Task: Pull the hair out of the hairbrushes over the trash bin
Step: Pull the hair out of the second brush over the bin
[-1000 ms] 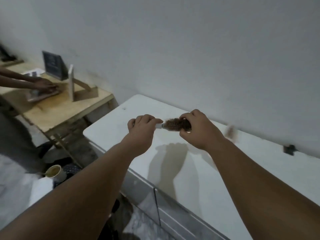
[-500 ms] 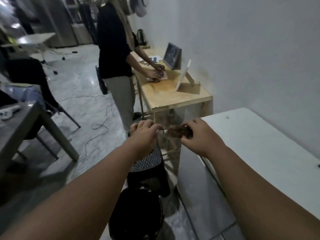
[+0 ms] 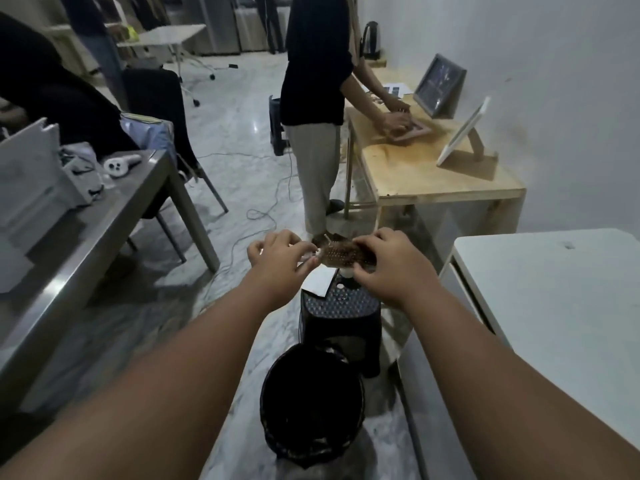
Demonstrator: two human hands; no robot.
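The left fingers (image 3: pixel 302 262) are curled in tight and pinch the pale handle end of the hairbrush (image 3: pixel 341 255), while the right fingers (image 3: pixel 363 241) are bent over the top of the brown bristled head, with the thumb tucked under it, so both hands are closed on the one brush and neither is spread. Whether the right fingertips already have a tuft of hair between them cannot be told, since hair and bristles blur into one brown patch. The brush lies level in the air with its long axis running side to side, handle toward the left hand (image 3: pixel 277 261) and head inside the right hand (image 3: pixel 391 268); the right hand is therefore the one placed to do the pulling, and the left looks set to steady the brush. Both arms are stretched forward at about the same reach. The thing that matters next is where the trash bin (image 3: pixel 304 348) sits: it stands on the floor below the hands and closer to the person's body, between the two forearms in the view, while the brush appears above a black stool (image 3: pixel 341 317) with a white paper (image 3: pixel 318 280) on it, just beyond the bin. By my reading, loosened hair would drop short of the bin mouth unless the hands come back toward the body and lower. A white table (image 3: pixel 554 306) stands to the right.
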